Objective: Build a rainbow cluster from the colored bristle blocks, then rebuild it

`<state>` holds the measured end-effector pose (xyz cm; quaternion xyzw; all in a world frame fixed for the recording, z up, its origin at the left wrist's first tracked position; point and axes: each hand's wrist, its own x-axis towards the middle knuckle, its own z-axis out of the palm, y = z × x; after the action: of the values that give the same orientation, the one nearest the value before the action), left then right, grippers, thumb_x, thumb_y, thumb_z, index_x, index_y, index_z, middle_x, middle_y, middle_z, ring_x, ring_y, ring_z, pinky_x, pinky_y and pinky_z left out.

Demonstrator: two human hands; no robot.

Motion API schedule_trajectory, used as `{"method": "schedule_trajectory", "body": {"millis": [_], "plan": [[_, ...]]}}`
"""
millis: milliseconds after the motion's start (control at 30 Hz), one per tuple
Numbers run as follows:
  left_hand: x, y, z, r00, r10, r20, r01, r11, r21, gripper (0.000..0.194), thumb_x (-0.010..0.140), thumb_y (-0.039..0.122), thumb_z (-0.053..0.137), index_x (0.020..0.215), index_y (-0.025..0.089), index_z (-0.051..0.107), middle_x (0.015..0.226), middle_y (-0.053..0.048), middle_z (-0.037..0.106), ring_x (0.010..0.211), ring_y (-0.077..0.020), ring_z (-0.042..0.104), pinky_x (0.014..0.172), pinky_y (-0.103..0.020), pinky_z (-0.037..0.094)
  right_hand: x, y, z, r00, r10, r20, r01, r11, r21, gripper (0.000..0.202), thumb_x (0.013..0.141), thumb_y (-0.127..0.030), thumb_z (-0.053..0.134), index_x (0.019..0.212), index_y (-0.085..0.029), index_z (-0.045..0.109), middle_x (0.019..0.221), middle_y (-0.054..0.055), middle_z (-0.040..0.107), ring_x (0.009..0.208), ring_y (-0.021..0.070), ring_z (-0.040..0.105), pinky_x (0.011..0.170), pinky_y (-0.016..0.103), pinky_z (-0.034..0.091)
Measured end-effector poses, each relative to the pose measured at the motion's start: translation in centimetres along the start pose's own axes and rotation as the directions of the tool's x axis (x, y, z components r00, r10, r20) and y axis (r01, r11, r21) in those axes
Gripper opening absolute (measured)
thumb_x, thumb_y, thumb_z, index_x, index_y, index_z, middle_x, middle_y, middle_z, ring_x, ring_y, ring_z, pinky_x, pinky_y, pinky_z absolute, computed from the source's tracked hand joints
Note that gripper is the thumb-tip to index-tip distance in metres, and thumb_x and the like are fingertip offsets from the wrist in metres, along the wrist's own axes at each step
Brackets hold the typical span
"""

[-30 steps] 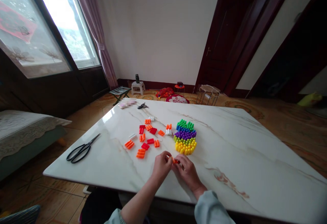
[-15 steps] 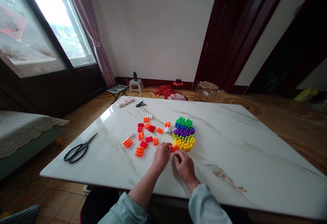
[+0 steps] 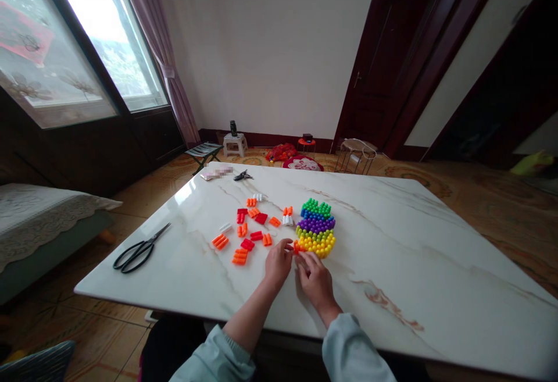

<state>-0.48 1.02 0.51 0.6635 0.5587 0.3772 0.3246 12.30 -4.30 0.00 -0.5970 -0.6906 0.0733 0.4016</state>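
A banded block of beads in green, blue, purple, olive and yellow lies on the white marbled table. At its near left corner are orange beads, between my two hands. My left hand is closed, its thumb and fingertips pinched at the left side of the orange beads. My right hand has its fingers pressed together on the near side of the same beads, just under the yellow band. The fingers partly hide the orange beads.
Loose orange bead pieces, red pieces and white pieces lie left of the block. Black-handled scissors rest near the left edge. Small pliers and a blurred packet are at the far edge.
My right hand's fingers have stretched a little forward over the orange beads, and more orange shows between the hands. The whole view has shifted slightly.
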Motion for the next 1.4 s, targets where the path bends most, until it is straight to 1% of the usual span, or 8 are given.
{"method": "schedule_trajectory", "body": {"millis": [167, 300, 433, 533, 800, 900, 1033, 1400], "plan": [[-1.7, -0.7, -1.5, 0.991, 0.135, -0.011, -0.136, 0.986, -0.094, 0.030, 0.079, 0.008, 0.050, 0.106, 0.018, 0.060, 0.097, -0.006, 0.070, 0.077, -0.0132, 0.065, 0.070, -0.025, 0.052, -0.1, 0.2, 0.0, 0.999, -0.038, 0.009, 0.038, 0.999, -0.028, 0.030, 0.092, -0.028, 0.044, 0.109, -0.018, 0.066, 0.106, 0.009, 0.067, 0.095, 0.0198, 0.065, 0.082, 0.030, 0.052], [-4.1, -1.7, -5.6, 0.962, 0.247, -0.121, -0.227, 0.961, 0.160, 0.028, 0.084, 0.010, 0.048, 0.105, 0.022, 0.063, 0.107, -0.007, 0.066, 0.099, -0.0193, 0.061, 0.088, -0.036, 0.050, -0.3, 0.5, 0.1, 0.998, -0.065, 0.015, 0.065, 0.998, -0.018, 0.025, 0.090, -0.027, 0.045, 0.097, -0.019, 0.068, 0.096, 0.007, 0.068, 0.086, 0.0186, 0.065, 0.079, 0.029, 0.051], [-5.3, -3.9, -10.0, 0.938, 0.205, -0.280, -0.058, 0.888, 0.456, 0.032, 0.084, 0.017, 0.056, 0.114, 0.024, 0.062, 0.123, -0.009, 0.057, 0.117, -0.0270, 0.049, 0.100, -0.045, 0.042, -0.4, 0.8, 0.4, 0.996, -0.084, 0.018, 0.084, 0.996, -0.011, 0.022, 0.089, -0.026, 0.045, 0.089, -0.020, 0.067, 0.091, 0.005, 0.068, 0.082, 0.0180, 0.065, 0.075, 0.028, 0.050], [-5.3, -5.2, -11.4, 0.963, 0.079, -0.257, 0.067, 0.854, 0.516, 0.033, 0.082, 0.021, 0.060, 0.116, 0.024, 0.061, 0.119, -0.009, 0.058, 0.111, -0.0272, 0.053, 0.095, -0.043, 0.045, -0.4, 0.8, 0.4, 0.996, -0.087, 0.016, 0.087, 0.996, -0.012, 0.022, 0.088, -0.026, 0.044, 0.086, -0.021, 0.066, 0.089, 0.005, 0.068, 0.080, 0.0177, 0.065, 0.074, 0.028, 0.050], [-5.3, -2.0, -5.8, 0.986, 0.159, 0.054, -0.166, 0.974, 0.157, 0.025, 0.092, 0.030, 0.044, 0.106, 0.023, 0.063, 0.101, -0.007, 0.063, 0.086, -0.0173, 0.064, 0.081, -0.030, 0.050, -0.5, 0.1, 0.1, 0.995, -0.077, 0.069, 0.072, 0.995, 0.062, 0.030, 0.087, -0.038, 0.053, 0.108, -0.020, 0.064, 0.102, 0.007, 0.068, 0.060, 0.0135, 0.060, 0.069, 0.029, 0.053], [-4.3, -0.8, -2.8, 0.996, -0.034, 0.086, 0.053, 0.973, -0.225, 0.038, 0.093, 0.046, 0.036, 0.098, 0.016, 0.060, 0.070, -0.003, 0.062, 0.060, -0.0151, 0.063, 0.060, -0.028, 0.053, -0.4, 0.2, 0.2, 0.994, -0.068, 0.084, 0.058, 0.991, 0.119, 0.035, 0.086, -0.040, 0.056, 0.115, -0.020, 0.062, 0.108, 0.008, 0.067, 0.062, 0.0142, 0.061, 0.071, 0.031, 0.054], [-3.1, -0.6, -0.6, 0.952, -0.216, 0.214, 0.302, 0.762, -0.573, 0.057, 0.079, 0.066, 0.043, 0.098, 0.014, 0.054, 0.060, 0.000, 0.059, 0.054, -0.0153, 0.063, 0.054, -0.027, 0.053, -0.1, 0.5, 0.3, 1.000, 0.017, 0.012, -0.019, 0.971, 0.238, 0.028, 0.088, -0.041, 0.051, 0.098, -0.019, 0.066, 0.088, 0.007, 0.069, 0.071, 0.0173, 0.064, 0.068, 0.029, 0.054], [-4.1, -0.7, -0.1, 0.993, -0.039, 0.114, 0.091, 0.861, -0.500, 0.032, 0.079, 0.037, 0.052, 0.101, 0.015, 0.059, 0.092, -0.007, 0.065, 0.062, -0.0106, 0.064, 0.059, -0.026, 0.055, 0.2, 0.3, -2.6, 0.952, 0.306, 0.008, -0.277, 0.851, 0.446, 0.028, 0.086, -0.047, 0.054, 0.094, -0.020, 0.053, 0.078, 0.005, 0.069, 0.070, 0.0199, 0.067, 0.064, 0.029, 0.053]]}}
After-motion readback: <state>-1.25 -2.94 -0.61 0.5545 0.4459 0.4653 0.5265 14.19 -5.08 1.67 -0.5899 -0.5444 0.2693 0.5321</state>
